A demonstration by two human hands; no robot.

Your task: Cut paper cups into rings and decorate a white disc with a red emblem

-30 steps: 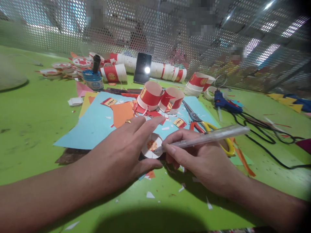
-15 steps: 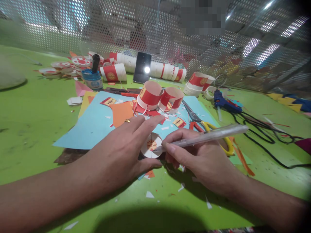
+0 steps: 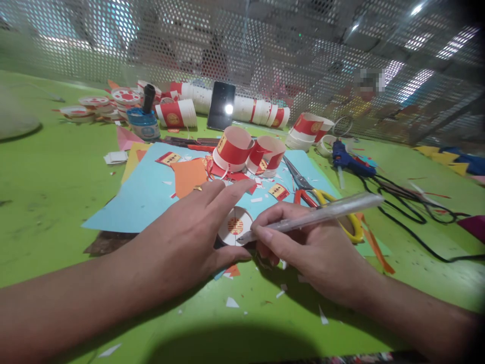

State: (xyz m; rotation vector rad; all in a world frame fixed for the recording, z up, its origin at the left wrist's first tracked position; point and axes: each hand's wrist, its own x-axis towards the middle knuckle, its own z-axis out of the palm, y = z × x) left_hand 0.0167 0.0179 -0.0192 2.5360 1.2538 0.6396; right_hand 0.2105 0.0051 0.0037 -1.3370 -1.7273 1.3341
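A round white paper cup base [image 3: 232, 235] with a red and gold printed emblem lies in front of me, a dark line running down its middle. My left hand [image 3: 200, 222] curves around its left side, thumb below and fingers above, gripping it. Between the thumb and fingers of my right hand [image 3: 299, 242] is a clear pen [image 3: 322, 213], its tip on the lower part of the base. Beyond the hands, a cut red and white paper cup [image 3: 232, 151] and another cut cup ring [image 3: 273, 156] stand on blue paper [image 3: 140, 194].
Yellow-handed scissors [image 3: 308, 189] lie right of the blue paper. Farther right is a blue glue gun [image 3: 352, 164] with a black cord [image 3: 420, 247]. At the back are stacked cups [image 3: 253, 110], a phone [image 3: 221, 106] and a blue jar [image 3: 144, 124]. Paper scraps [image 3: 232, 303] litter the green table [image 3: 56, 202].
The pen tip has slid slightly down and left across the cup base, toward its lower edge. My left hand keeps its place around the base.
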